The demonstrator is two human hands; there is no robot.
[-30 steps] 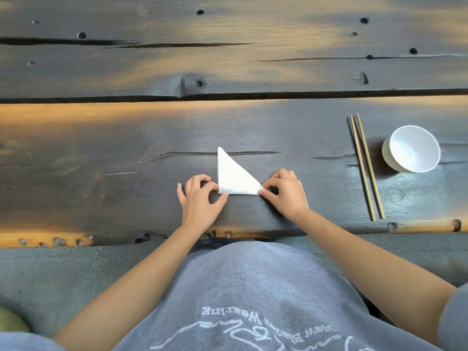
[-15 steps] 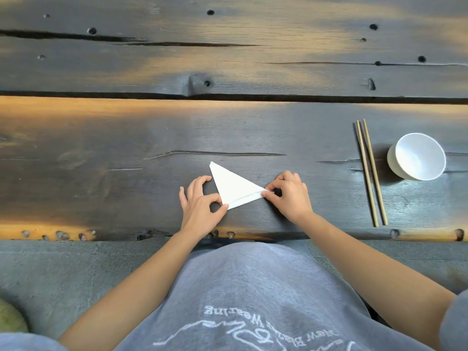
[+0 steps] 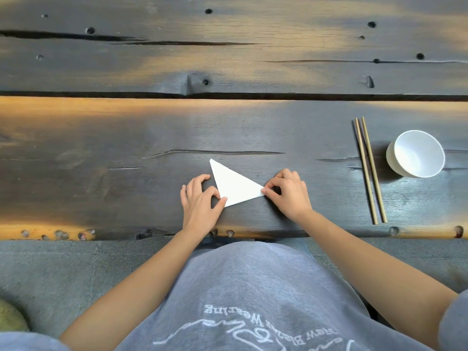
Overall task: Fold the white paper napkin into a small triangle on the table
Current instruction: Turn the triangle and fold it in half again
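The white paper napkin [image 3: 234, 186] lies as a small triangle on the dark wooden table [image 3: 126, 148], close to the near edge. One tip points up and left, another points right. My left hand [image 3: 200, 203] pinches the napkin's lower left corner between thumb and forefinger. My right hand [image 3: 288, 192] pinches the right tip the same way. Both hands rest on the tabletop on either side of the napkin.
A pair of wooden chopsticks [image 3: 368, 171] lies lengthwise to the right of my right hand. Beyond them stands a white bowl [image 3: 416, 153], tilted toward me. A long gap [image 3: 228, 95] runs across the table between its planks.
The triangle has turned clockwise under my fingers, so its lower edge now slants up to the right. Both hands stayed at the two corners.
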